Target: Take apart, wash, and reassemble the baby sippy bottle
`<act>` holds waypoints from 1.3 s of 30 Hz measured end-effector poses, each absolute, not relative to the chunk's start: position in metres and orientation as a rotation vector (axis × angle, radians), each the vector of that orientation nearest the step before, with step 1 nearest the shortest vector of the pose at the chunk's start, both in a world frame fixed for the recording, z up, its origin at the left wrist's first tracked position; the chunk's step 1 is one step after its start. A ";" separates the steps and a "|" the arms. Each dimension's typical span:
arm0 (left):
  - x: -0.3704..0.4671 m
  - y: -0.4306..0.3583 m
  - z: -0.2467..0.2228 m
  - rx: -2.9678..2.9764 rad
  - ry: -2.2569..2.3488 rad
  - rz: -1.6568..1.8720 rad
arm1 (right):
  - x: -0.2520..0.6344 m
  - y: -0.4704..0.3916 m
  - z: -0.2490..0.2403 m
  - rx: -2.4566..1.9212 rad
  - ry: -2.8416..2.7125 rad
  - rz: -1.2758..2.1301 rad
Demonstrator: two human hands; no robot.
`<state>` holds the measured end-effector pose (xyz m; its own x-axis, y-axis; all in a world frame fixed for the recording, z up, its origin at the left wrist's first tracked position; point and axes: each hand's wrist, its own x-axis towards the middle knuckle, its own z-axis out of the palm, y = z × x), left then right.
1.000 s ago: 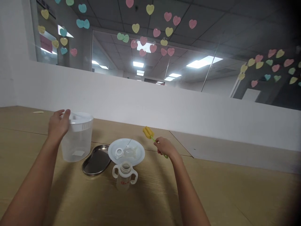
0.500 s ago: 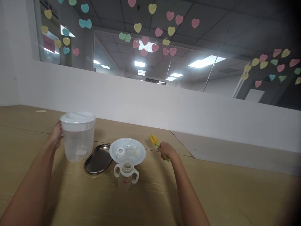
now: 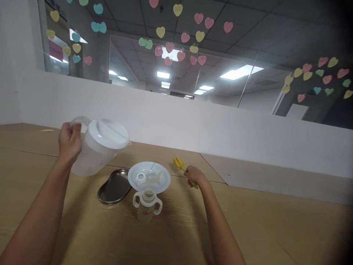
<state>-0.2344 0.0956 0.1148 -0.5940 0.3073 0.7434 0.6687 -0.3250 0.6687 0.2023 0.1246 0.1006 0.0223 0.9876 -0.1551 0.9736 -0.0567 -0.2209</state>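
Observation:
My left hand point(image 3: 69, 141) is closed around the handle of a translucent pitcher point(image 3: 92, 156) with a white lid. The pitcher is off the table, tilted with its spout to the right. My right hand point(image 3: 195, 176) grips the green handle of a bottle brush point(image 3: 179, 163) with a yellow sponge head, held right of the bowl. An uncapped baby bottle point(image 3: 146, 211) with two side handles and red lettering stands upright in front of a white bowl point(image 3: 165, 187). In the bowl lie a white ring-shaped cap point(image 3: 140, 179) and a clear piece point(image 3: 153, 178), perhaps the nipple.
A kidney-shaped metal tray point(image 3: 114, 187) lies left of the bowl, below the pitcher. A small flat pale piece point(image 3: 46, 130) rests at the far left of the table point(image 3: 116, 239). A white wall point(image 3: 165, 121) with windows above it borders the back.
My left hand has lifted the pitcher off the table and tipped it to the right, so its handle now shows. My right hand with the brush has barely moved.

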 end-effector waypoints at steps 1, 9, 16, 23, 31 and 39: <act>-0.220 0.089 0.124 -1.272 -1.602 -1.965 | 0.202 0.124 0.101 -2.211 -2.123 0.410; -0.122 0.065 0.143 -1.572 -1.380 -1.140 | 0.199 0.121 0.103 -2.302 -2.070 0.358; -0.118 0.072 0.137 -1.608 -1.366 -1.078 | 0.200 0.122 0.098 -2.396 -2.022 0.339; -0.135 0.064 0.147 -1.585 -1.464 -1.160 | 0.199 0.122 0.097 -2.388 -2.055 0.352; -0.152 0.016 0.173 -1.696 -1.415 -1.263 | 0.202 0.126 0.095 -2.373 -2.052 0.344; -0.117 0.004 0.173 -1.899 -1.175 -1.075 | 0.204 0.127 0.095 -2.368 -2.048 0.351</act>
